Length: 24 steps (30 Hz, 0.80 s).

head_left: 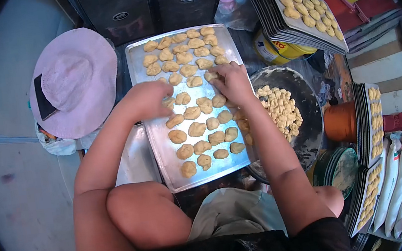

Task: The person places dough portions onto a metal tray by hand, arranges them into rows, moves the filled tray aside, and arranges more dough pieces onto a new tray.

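Note:
A metal baking tray [166, 171] lies in front of me, covered with rows of lumpy, pale yellow dough pieces [197, 129]. At its left side my left hand [147, 101] is bent over the tray, fingers and thumb closed round a dough piece [169, 103] that is partly hidden. On the right side my right hand [232, 82] reaches over the tray's edge, its fingertips closed on another dough piece [210, 76]. Beside the tray, partly under my right forearm, a wide dark basin [312, 135] holds a heap of small dough lumps [279, 111].
A pink hat [67, 61] with a phone [44, 97] on it lies at the left. Stacked trays [273, 23] topped with dough rest on a yellow bucket [272, 53] at the back right. More tray stacks [362, 122], an orange pot [339, 123] and filled sacks [400, 177] line the right.

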### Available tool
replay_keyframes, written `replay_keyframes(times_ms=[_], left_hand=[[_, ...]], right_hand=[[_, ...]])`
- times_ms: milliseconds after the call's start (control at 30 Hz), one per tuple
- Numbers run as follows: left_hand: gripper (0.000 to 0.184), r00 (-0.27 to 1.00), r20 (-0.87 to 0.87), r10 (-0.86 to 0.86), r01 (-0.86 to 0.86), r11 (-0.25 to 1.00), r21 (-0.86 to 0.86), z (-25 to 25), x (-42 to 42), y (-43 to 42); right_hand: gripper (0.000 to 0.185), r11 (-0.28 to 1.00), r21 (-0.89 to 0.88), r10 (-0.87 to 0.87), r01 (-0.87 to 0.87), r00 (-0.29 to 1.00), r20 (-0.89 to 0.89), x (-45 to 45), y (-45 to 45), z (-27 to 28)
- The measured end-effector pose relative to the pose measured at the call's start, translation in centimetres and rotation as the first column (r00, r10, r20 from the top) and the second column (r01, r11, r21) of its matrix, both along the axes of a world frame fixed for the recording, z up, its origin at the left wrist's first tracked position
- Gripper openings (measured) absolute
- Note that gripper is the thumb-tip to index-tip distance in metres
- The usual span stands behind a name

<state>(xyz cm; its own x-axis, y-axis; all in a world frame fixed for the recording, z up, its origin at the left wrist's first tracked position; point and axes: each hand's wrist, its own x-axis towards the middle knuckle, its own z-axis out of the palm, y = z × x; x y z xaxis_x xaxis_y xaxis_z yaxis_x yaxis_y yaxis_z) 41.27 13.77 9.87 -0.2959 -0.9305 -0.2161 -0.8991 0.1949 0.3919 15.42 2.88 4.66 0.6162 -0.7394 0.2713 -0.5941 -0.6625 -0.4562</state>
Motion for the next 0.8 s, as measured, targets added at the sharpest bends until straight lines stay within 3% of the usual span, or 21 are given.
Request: replay_keyframes(times_ms=[33,167,267,300,400,500,600,633,733,800], left_hand=[[0.029,0.998,0.009,-0.055,0.055,0.998,0.013,-0.8,0.3,0.0],[0.025,0.997,0.076,0.031,-0.031,1.0,0.0,-1.3,0.1,0.0],[0.022,0.988,0.126,0.091,-0.078,0.991,-0.104,-1.3,-0.4,-0.1],[0.022,0.989,0.118,0.089,-0.07,0.985,-0.155,-1.2,-0.7,0.0],[0.022,0.998,0.051,0.036,-0.018,0.953,-0.303,-1.4,-2.3,0.1],[0.022,0.997,0.071,0.008,0.018,0.932,-0.363,-3.3,-3.4,-0.3],[0.02,0.994,0.095,0.046,0.0,0.9,-0.435,-4.6,-3.3,-0.7],[0.019,0.993,0.097,0.065,-0.012,0.884,-0.468,-4.7,-3.3,-0.8],[0.021,0.992,0.09,0.091,-0.033,0.864,-0.502,-5.2,-3.3,-1.0],[0.022,0.996,0.052,0.078,-0.041,0.866,-0.498,-5.1,-3.5,-0.9]], right_hand=[[0.028,1.0,-0.025,-0.003,0.004,0.999,0.033,-0.1,-0.1,0.0],[0.029,0.993,-0.022,0.113,-0.112,0.988,0.104,0.7,0.4,1.5],[0.029,0.979,-0.099,0.171,-0.177,0.983,-0.067,2.4,0.8,0.1],[0.032,0.981,-0.08,0.172,-0.176,0.984,-0.051,2.8,0.9,0.2],[0.035,0.992,-0.014,0.129,-0.128,0.99,0.065,2.0,1.4,1.4],[0.034,0.996,-0.025,-0.081,0.081,0.997,0.009,-0.5,0.9,1.9],[0.035,0.955,0.22,-0.182,0.199,0.979,-0.096,-2.5,-0.3,1.4],[0.035,0.961,0.203,-0.171,0.188,0.98,-0.1,-2.6,-0.5,0.9],[0.032,0.911,0.357,-0.22,0.207,0.976,-0.005,-2.4,-1.4,0.4],[0.029,0.919,0.317,-0.277,0.235,0.957,0.092,-2.0,-1.5,0.2]])
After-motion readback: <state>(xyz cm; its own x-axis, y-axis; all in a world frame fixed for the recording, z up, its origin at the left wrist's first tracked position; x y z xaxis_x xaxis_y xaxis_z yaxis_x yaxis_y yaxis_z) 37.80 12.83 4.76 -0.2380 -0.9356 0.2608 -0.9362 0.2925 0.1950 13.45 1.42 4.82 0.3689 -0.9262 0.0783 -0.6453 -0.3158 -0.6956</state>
